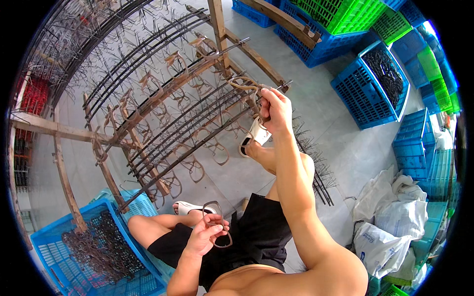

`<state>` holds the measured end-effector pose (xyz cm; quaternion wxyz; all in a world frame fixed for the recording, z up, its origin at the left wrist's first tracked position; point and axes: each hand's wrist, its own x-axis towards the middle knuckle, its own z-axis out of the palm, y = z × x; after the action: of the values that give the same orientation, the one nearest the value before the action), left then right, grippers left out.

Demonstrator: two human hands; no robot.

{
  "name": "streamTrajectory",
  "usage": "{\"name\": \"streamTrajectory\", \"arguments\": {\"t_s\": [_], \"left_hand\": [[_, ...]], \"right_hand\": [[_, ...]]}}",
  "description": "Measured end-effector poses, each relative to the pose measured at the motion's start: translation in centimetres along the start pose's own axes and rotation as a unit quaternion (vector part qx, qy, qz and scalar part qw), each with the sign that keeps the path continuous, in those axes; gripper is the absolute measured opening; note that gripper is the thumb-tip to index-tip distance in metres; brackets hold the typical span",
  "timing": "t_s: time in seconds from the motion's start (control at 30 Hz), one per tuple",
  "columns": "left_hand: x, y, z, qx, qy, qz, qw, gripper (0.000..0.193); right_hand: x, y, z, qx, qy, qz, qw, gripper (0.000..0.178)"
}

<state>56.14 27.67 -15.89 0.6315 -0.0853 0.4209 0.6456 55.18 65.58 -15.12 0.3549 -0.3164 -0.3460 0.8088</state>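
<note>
The wooden rack point(163, 98) of dark wire rods stands in front of the seated person, and everything here hangs on it. The right hand point(274, 106) reaches up to the rack's near right end, fingers pinched on a brown eyeglass frame point(245, 86) that sits at a rod tip there; the left hand point(205, 234) waits low in the lap, below the rack, thumb and fingers closed loosely around a second frame point(217, 224). The risk I see is at the rod tip: the frame is held only by a pinch, at a stretch, so a small twist could let it miss its hook and drop to the floor below the rack, or knock the neighbouring frames hanging left of it loose. The rods are thin and closely spaced, so the frame could also snag and bend. The lap frame is gripped lightly and could slide off the thigh toward the blue crate point(59, 246) of dark frames at the rack's lower left foot. A loose bundle of rods point(316, 163) lies right of the rack, near the raised leg, and could catch a sandal.
</note>
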Motion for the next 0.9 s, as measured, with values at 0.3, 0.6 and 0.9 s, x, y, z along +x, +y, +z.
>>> {"name": "streamTrajectory", "arguments": {"t_s": [0.3, 0.6, 0.9], "left_hand": [[-0.4, 0.3, -0.4, -0.001, 0.005, 0.013, 1.000, 0.023], [0.2, 0.0, -0.4, 0.004, 0.007, 0.040, 0.999, 0.025], [0.2, 0.8, 1.2, 0.034, 0.015, 0.051, 0.998, 0.021]], "right_hand": [[-0.7, 0.3, 0.6, -0.013, 0.008, -0.011, 1.000, 0.015], [-2.6, 1.0, 1.5, -0.219, -0.014, -0.112, 0.969, 0.016], [-2.7, 0.5, 1.5, -0.223, -0.003, -0.103, 0.970, 0.015]]}}
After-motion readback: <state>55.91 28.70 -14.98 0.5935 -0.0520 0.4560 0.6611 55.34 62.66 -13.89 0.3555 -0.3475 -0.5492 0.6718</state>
